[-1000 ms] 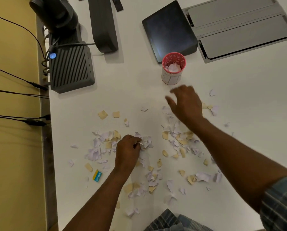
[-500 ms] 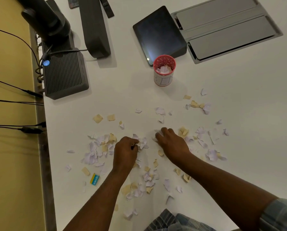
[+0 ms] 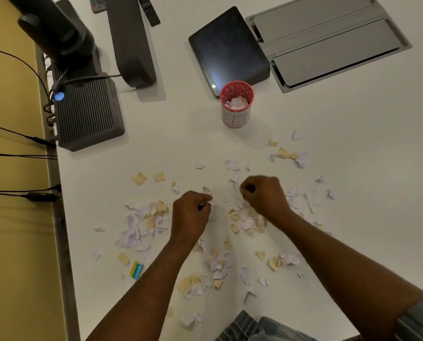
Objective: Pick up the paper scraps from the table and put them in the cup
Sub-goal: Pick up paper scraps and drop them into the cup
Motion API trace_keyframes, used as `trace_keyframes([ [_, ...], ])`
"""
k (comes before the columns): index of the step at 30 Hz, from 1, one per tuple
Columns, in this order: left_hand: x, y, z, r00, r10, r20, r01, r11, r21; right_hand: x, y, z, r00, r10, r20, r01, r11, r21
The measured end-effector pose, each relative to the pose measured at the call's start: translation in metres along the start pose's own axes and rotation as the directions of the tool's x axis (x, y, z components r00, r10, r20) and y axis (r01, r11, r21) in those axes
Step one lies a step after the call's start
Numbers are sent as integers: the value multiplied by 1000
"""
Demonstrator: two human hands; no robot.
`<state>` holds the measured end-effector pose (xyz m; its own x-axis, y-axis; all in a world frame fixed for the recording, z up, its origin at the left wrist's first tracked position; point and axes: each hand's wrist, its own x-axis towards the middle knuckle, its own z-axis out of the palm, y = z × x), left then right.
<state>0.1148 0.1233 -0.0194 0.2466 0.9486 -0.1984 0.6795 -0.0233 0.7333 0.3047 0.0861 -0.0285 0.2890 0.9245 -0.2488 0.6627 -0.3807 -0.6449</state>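
My left hand (image 3: 189, 214) is curled closed, its fingers (image 3: 204, 203) pinching white paper scraps (image 3: 141, 217). My right hand (image 3: 264, 195) is balled into a fist just beside it; I cannot tell whether it holds anything. More white and tan scraps lie scattered around both hands on the white surface (image 3: 353, 168). The red-rimmed cup (image 3: 236, 104) stands farther out, upright, with scraps inside.

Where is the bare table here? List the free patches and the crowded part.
Free: the stretch between the ribbed box and the cup, and the right side below the metal tray. Crowded: paper scraps around both the left hand and right hand.
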Motion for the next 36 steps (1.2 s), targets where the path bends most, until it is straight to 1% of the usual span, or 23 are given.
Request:
trace_keyframes([
  [3, 24, 22, -2, 1000, -8, -12, 8, 999, -50, 28, -16, -36, 996, 77, -45, -71, 991, 115],
  [7, 69, 61, -7, 999, 37, -12, -38, 999, -38, 78, -36, -74, 973, 95, -212, -53, 979, 195],
  [10, 107, 93, -8, 998, 62, -16, -63, 996, -69, 116, -46, -89, 949, 86, -302, -29, 982, 188],
  [13, 147, 120, -5, 996, 86, -35, -88, 995, -36, 148, -52, -94, 928, 11, -371, 25, 995, 92],
  [16, 179, 143, -1, 988, 151, -38, -147, 986, 85, 169, -54, -93, 941, -42, -336, 23, 998, -61],
  [19, 201, 154, 6, 977, 211, 4, -206, 948, 242, 180, -55, -92, 964, -63, -257, 28, 990, -138],
  [21, 209, 156, 12, 975, 219, 31, -218, 925, 312, 184, -56, -93, 979, -70, -189, 30, 978, -206],
  [23, 212, 155, 16, 975, 215, 47, -218, 906, 364, 186, -57, -94, 985, -82, -154, 40, 964, -261],
  [27, 211, 153, 23, 970, 220, 102, -242, 897, 370, 184, -60, -99, 982, -85, -167, 36, 961, -273],
  [29, 206, 156, 21, 968, 230, 103, -252, 891, 377, 178, -60, -100, 983, -75, -170, 29, 966, -258],
  [30, 203, 157, 19, 968, 229, 101, -250, 893, 373, 175, -59, -101, 975, -86, -203, 40, 974, -222],
  [33, 193, 157, 11, 964, 249, 97, -267, 918, 295, 158, -50, -100, 929, -122, -351, 113, 993, -46],
  [36, 178, 148, 1, 960, 275, 55, -281, 939, 199, 135, -34, -97, 868, -137, -477, 170, 985, 26],
])
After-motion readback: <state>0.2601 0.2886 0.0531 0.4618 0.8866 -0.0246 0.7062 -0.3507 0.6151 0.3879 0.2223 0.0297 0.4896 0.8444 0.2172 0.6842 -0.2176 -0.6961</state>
